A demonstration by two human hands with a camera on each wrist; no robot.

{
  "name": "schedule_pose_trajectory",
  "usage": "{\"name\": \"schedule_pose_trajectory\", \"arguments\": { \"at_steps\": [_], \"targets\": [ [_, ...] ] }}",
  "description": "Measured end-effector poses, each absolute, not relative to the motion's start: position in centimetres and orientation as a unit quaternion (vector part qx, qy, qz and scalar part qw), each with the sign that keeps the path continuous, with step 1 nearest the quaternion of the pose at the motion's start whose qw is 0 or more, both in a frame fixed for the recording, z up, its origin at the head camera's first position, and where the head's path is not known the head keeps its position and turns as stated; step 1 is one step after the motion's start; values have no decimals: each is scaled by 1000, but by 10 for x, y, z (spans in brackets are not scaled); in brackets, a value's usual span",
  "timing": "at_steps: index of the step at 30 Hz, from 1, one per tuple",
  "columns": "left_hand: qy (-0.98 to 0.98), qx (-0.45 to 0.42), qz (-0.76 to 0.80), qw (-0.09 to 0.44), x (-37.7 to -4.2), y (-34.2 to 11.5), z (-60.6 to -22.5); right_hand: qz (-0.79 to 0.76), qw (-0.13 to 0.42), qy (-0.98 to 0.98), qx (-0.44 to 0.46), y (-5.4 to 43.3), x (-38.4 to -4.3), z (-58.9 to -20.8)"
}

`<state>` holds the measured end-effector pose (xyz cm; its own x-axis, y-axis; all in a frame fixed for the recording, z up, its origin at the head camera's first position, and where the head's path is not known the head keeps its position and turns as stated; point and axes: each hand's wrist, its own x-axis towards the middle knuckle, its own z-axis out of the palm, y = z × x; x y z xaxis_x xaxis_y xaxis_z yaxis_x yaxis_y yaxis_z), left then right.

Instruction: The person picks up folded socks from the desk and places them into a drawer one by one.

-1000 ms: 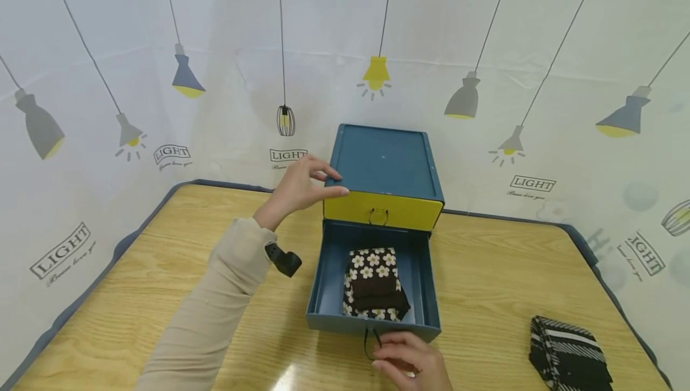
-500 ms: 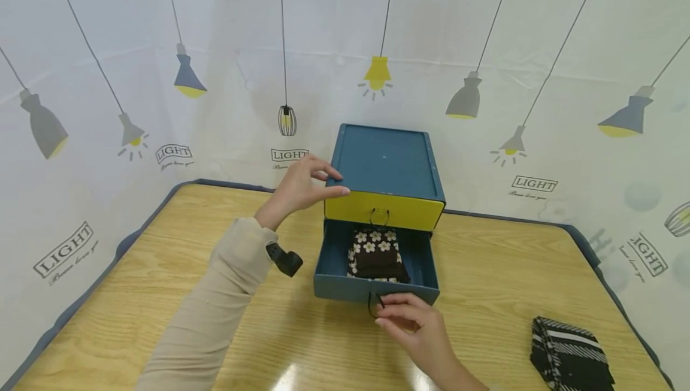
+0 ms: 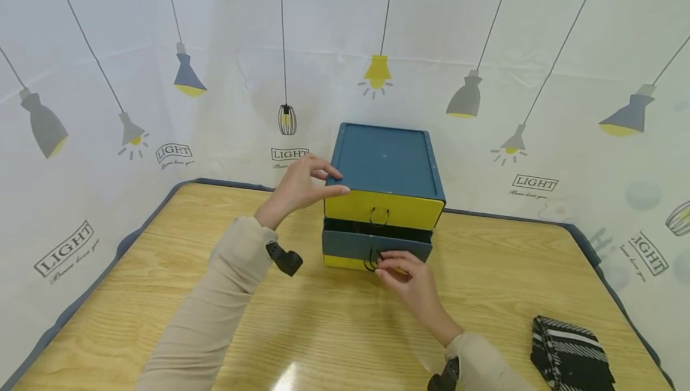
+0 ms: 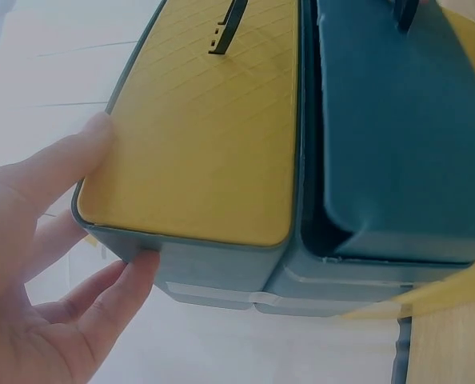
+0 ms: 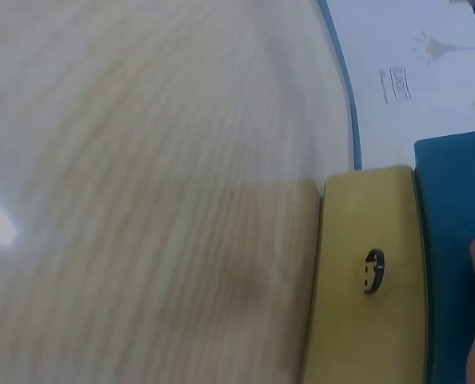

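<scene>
A stacked drawer box with a blue top (image 3: 384, 160) stands at mid-table. Its upper drawer (image 3: 356, 210) has a yellow front and sits closed. The blue middle drawer (image 3: 345, 243) is slightly out, its contents hidden in shadow. Another yellow-fronted drawer (image 5: 373, 320) lies at the bottom. My left hand (image 3: 302, 185) holds the box's upper front left corner between thumb and fingers, and the left wrist view shows fingertips (image 4: 147, 262) on its side. With thumb and fingers, my right hand (image 3: 414, 286) pinches the black loop handle (image 3: 369, 260) of the middle drawer.
A folded black-and-white striped cloth (image 3: 571, 352) lies at the right of the wooden table (image 3: 291, 325). Behind stands a white sheet (image 3: 226, 109) printed with lamps, its dark border along the table's back and sides.
My right hand has pushed the middle drawer inward, away from me, until only a narrow gap shows. The flowered folded cloth inside has gone out of sight. My left hand has stayed put.
</scene>
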<state>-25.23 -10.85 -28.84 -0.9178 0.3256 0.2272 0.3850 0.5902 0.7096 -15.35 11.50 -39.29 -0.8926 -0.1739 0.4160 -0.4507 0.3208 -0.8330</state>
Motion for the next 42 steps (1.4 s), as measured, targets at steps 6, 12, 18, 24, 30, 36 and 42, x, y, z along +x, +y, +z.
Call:
{"name": "schedule_pose_trajectory", "arguments": {
  "at_steps": [6, 12, 18, 24, 30, 36, 42],
  "targets": [
    [-891, -199, -407, 36, -252, -108, -288, 549, 138, -803, 188, 119, -177, -411],
    [-891, -197, -407, 37, -253, -109, -289, 556, 129, -804, 167, 122, -190, -420],
    [-890, -197, -410, 37, -254, -109, -290, 548, 123, -811, 167, 121, -189, -417],
    [-890, -195, -410, 32, -252, -110, -290, 557, 115, -804, 174, 122, -185, -415],
    [-891, -192, -411, 33, -252, -111, -289, 575, 78, -806, 115, 124, -185, -429],
    [-892, -193, -407, 33, -252, -110, -289, 553, 24, -828, 89, 121, -193, -452],
    [-892, -196, -407, 32, -251, -109, -289, 519, 39, -847, 108, 115, -197, -464]
  ]
}}
